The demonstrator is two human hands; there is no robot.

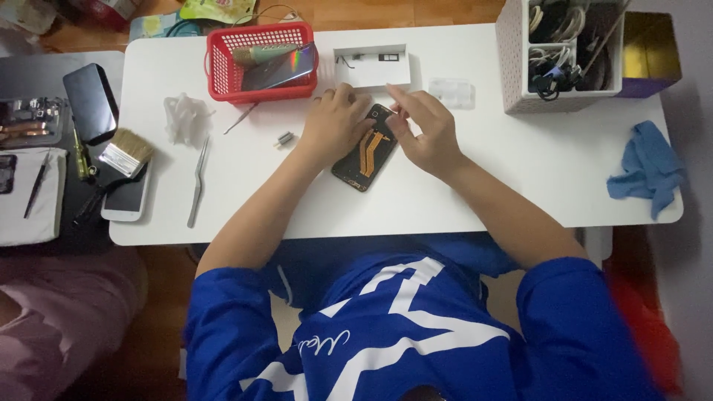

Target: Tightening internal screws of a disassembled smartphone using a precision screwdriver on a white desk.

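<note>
Blue shirt (416, 327) lowest in frame. Left hand (334, 122) pressed flat on opened phone (368, 152); right hand (423, 130) pinched at its top edge, fingertips together. Probably mid-disassembly; next calls for fine grip.

Both hands, left (334, 122) and right (423, 130), rest on opened phone (365, 152)

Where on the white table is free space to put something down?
Bare patches: between the right hand and the blue cloth, and the front edge of the white table. Crowded: left side, around tweezers, brush and red basket.
</note>
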